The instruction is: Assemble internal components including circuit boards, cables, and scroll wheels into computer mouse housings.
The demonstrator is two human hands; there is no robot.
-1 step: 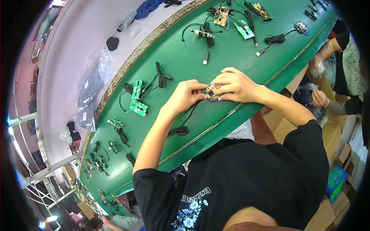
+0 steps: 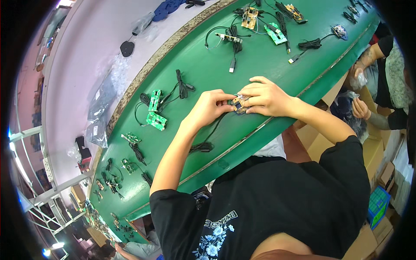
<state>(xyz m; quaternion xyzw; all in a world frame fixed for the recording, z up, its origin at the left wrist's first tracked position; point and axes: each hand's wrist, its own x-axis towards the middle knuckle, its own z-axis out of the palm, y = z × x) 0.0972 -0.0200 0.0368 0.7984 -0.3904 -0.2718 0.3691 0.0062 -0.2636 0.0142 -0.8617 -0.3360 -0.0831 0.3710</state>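
A small tan circuit board [image 2: 239, 104] with dark parts is held near the front edge of the green work table [image 2: 208, 86]. My left hand [image 2: 213, 106] pinches its left side with thumb and fingertips, close to where a black cable [image 2: 215, 126] leaves it. This cable runs down to a coiled bundle [image 2: 202, 147] by my left forearm. My right hand [image 2: 268, 99] grips the board's right side, its fingers bent over the top and hiding part of it.
Green boards [image 2: 154, 102] with black cables lie to the left, and more boards [image 2: 249, 18] with coiled cables are at the back. Clear plastic bags [image 2: 102, 102] lie beyond the table's raised edge [image 2: 149, 67]. At right, another person's hands [image 2: 360, 108] work over a cardboard box [image 2: 373, 149].
My right fingers have shifted slightly on the board, uncovering a little more of it. At right, the other person's lower hand has moved slightly.
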